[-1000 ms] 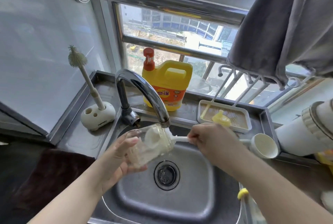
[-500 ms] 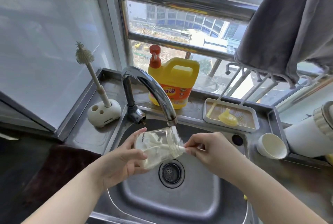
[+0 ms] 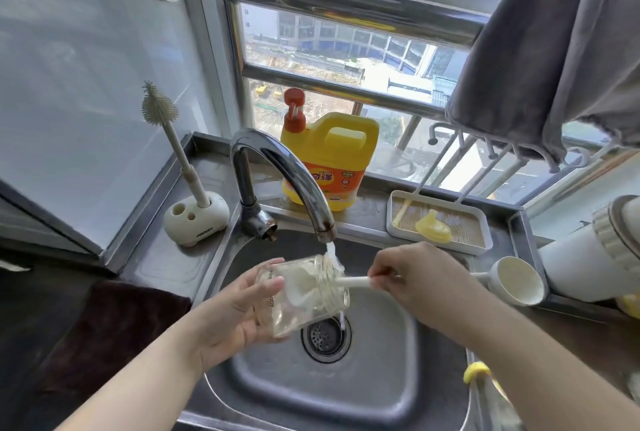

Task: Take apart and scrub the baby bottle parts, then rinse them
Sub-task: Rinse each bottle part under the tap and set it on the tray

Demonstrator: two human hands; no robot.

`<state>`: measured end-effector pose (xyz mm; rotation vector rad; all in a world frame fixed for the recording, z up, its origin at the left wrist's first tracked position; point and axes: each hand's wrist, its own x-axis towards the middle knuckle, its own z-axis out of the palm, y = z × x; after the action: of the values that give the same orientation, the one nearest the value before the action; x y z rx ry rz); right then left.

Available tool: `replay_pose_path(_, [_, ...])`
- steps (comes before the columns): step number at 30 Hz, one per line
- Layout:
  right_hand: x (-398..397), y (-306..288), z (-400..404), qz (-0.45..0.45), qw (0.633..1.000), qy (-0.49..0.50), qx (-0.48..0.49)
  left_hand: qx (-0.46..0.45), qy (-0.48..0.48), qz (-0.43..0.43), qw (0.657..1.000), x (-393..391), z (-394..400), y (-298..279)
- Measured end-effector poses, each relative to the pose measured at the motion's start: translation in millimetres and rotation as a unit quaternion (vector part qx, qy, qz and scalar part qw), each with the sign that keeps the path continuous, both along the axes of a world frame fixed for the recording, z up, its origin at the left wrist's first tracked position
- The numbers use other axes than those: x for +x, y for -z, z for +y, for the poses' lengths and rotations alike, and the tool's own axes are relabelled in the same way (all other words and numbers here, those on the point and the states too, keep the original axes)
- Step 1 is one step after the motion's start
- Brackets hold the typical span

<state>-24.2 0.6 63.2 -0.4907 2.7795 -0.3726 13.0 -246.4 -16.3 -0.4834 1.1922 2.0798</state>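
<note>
My left hand (image 3: 235,312) grips a clear baby bottle (image 3: 308,295) on its side over the steel sink (image 3: 311,392), mouth facing right. My right hand (image 3: 415,274) pinches the white handle of a bottle brush (image 3: 353,281) whose head is inside the bottle. Water runs from the curved tap (image 3: 287,174) onto the bottle's neck. A yellow teat (image 3: 433,222) and a straw lie in a white tray (image 3: 481,247) behind the sink. A white cap (image 3: 519,285) lies on its side at the right.
A yellow detergent jug (image 3: 332,160) with a red pump stands behind the tap. Another brush stands in a white holder (image 3: 197,219) at the left. A grey cloth (image 3: 561,49) hangs above right. A white cylindrical container (image 3: 588,254) lies at the right edge.
The bottle and both hands dropped slightly from the spout and the brush moved in and out of the bottle. My view shifted down a little.
</note>
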Motion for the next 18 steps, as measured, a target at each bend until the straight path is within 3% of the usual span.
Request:
replay_pose_path(5, [6.5, -0.5, -0.7, -0.068, 0.997, -0.023, 0.012, -0.013, -0.032, 0.022, 0.999, -1.5, -1.1, 0.0])
replay_pose_path(9, [5.0, 1.9, -6.9, -0.010, 1.000, -0.003, 0.002, -0.001, -0.029, 0.013, 0.999, 1.4, 4.0, 2.1])
replay_pose_path(13, [9.3, 0.0, -5.1, -0.068, 0.997, -0.024, 0.010, 0.000, -0.048, 0.021, 0.999, 0.5, 0.4, 2.9])
replay_pose_path(15, [3.0, -1.5, 2.4, -0.029, 0.999, 0.020, 0.012, 0.007, -0.053, 0.017, 0.998, 1.4, -1.3, 4.7])
replay_pose_path(18, [7.4, 3.6, -15.6, -0.003, 0.999, 0.002, -0.041, 0.017, -0.067, 0.020, 0.997, -0.6, 2.3, 2.8])
